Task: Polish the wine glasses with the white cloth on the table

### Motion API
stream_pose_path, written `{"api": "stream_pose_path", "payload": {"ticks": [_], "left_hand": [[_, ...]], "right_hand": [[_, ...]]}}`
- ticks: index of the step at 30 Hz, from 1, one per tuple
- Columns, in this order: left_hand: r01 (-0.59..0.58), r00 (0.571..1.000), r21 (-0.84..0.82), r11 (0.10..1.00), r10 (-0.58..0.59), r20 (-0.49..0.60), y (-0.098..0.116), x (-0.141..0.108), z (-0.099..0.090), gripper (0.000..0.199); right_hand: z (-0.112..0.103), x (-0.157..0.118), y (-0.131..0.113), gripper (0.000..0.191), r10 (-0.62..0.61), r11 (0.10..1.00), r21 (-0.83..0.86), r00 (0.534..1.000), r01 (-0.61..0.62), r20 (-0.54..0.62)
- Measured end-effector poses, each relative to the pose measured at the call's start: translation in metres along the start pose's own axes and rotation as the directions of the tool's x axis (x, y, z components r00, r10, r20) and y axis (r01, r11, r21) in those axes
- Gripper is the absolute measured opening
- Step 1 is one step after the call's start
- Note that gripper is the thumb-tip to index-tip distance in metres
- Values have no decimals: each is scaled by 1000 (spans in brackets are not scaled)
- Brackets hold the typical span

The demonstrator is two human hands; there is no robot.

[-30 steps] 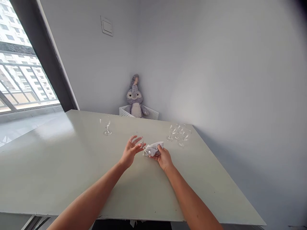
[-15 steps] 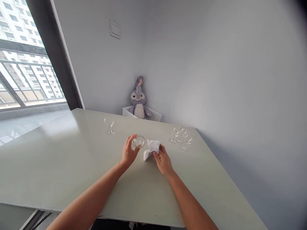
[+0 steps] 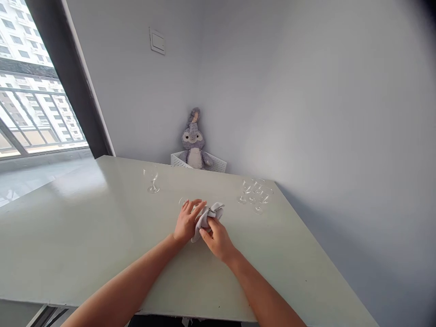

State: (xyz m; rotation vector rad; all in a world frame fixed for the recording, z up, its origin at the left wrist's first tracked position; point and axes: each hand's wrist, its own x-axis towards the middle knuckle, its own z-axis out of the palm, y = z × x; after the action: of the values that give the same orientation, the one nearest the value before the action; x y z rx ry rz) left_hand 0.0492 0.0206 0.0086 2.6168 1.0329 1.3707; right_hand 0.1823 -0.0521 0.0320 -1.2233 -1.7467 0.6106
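My left hand (image 3: pixel 186 223) is closed around a clear stemmed glass (image 3: pixel 182 200), which lies tilted sideways with its foot showing at the left. Most of the glass's bowl is hidden behind the fingers and the cloth. Bunched in my right hand (image 3: pixel 219 240) is a white cloth (image 3: pixel 215 210), pressed against the mouth end of the glass. How far the cloth reaches inside the bowl is hidden.
One stemmed glass (image 3: pixel 153 180) stands upright at the far left of the pale table (image 3: pixel 102 236). Three more glasses (image 3: pixel 259 198) stand close together at the right. Behind the table's far edge, a plush toy (image 3: pixel 194 144) sits in a white basket (image 3: pixel 217 165).
My right hand has brought the cloth left onto the glass. The glass has turned in my left hand, its foot now at the left. The two hands are now together.
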Motion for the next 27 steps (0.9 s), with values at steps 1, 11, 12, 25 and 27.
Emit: {"api": "stream_pose_path", "payload": {"ticks": [1,11,12,25,27], "left_hand": [[-41,999,-17,999,41,24,0,1,-1,45],[-91,987,-104,990,103,120,-2,-1,0,50],[-78,991,-106,991,89,104,-3,-1,1,52],[-87,996,-8,996,87,10,-8,6,-2,53],[-77,997,16,997,77,11,-9,6,-3,50]], "right_hand": [[0,0,0,21,57,995,74,996,-62,73],[-5,7,12,16,288,828,439,937,-348,199],[-7,8,12,15,279,830,451,944,-329,175],[-13,4,4,21,221,930,320,970,-179,-98],[-12,3,5,25,191,953,262,973,-153,-128]]}}
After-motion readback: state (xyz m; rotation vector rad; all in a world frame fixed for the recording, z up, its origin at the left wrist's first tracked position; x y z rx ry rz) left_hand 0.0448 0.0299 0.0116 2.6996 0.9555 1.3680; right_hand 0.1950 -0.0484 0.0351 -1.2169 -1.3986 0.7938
